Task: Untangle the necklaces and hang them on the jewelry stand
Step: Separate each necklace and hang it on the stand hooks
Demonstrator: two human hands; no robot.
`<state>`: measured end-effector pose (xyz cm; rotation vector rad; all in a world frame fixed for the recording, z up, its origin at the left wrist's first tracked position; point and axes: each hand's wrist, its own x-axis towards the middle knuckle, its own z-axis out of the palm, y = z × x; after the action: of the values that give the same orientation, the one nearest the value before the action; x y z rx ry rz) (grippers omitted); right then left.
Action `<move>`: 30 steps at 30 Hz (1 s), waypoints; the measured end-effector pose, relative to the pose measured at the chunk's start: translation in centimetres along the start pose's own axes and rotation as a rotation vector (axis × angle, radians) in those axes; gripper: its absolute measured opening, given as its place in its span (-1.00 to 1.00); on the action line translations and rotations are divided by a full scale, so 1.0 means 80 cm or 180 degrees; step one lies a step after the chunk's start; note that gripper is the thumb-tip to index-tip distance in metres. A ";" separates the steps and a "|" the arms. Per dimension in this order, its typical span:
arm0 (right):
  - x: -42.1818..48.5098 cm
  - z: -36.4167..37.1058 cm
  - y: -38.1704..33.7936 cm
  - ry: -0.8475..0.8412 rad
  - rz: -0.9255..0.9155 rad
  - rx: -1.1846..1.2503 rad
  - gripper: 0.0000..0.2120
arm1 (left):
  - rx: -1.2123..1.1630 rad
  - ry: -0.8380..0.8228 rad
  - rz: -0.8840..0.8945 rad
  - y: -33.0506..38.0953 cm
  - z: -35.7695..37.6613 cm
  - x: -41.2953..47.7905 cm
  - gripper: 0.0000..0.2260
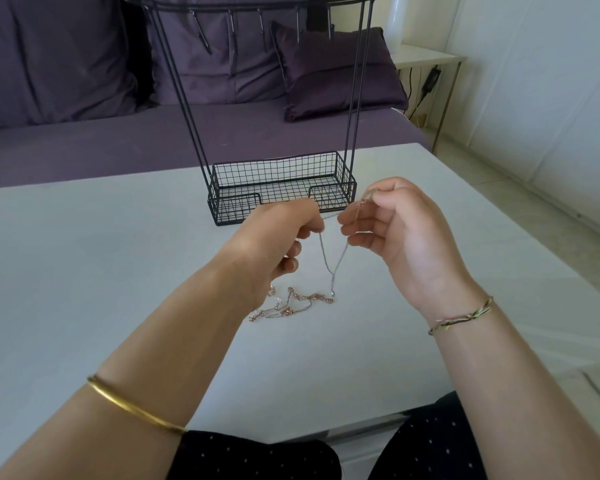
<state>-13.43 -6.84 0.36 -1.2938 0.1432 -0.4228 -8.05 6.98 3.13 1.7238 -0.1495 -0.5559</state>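
Currently the person's left hand [284,233] and right hand [399,233] are raised above the white table [84,271], each grip pinched on the thin silver chain necklace [333,261]. A short run of it is stretched between the two hands, and two strands drop from them to meet in a V at a small pendant just above the table. Below, near the left wrist, the rose-gold chain necklace [305,299] lies in a loose tangled heap on the table, and the silver strand appears to run into it. The tall black wire jewelry stand [281,181], with a mesh basket at its base and a row of hooks along the top bar, stands just beyond the hands; none of the hooks that can be seen carries a necklace.

Judging from this, the separating step is still in hand. It probably goes best with the silver chain kept slack, each loop eased open and fed through, not pulled, since tension would likely tighten any knot in the heap. Lifting slowly should show where the two chains cross.

No brand, label or writing can be read anywhere.
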 end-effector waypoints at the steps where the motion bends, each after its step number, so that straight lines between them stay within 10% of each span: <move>1: 0.000 0.000 -0.001 0.0005 0.0022 -0.0003 -0.93 | 0.0070 0.0008 0.0006 0.000 0.000 0.000 -0.91; 13: -0.001 -0.004 0.005 0.0433 0.0661 -0.0863 -0.92 | 0.0181 0.0121 0.0001 0.000 -0.011 0.003 -0.89; 30: -0.001 -0.037 0.014 0.0671 0.0735 -0.1877 -0.84 | 0.2556 -0.0476 -0.0008 -0.011 -0.030 -0.002 -0.80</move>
<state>-14.26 -9.23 -1.51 -1.7832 0.6250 -0.3265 -7.33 9.37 2.61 2.4535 -0.5328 -0.6780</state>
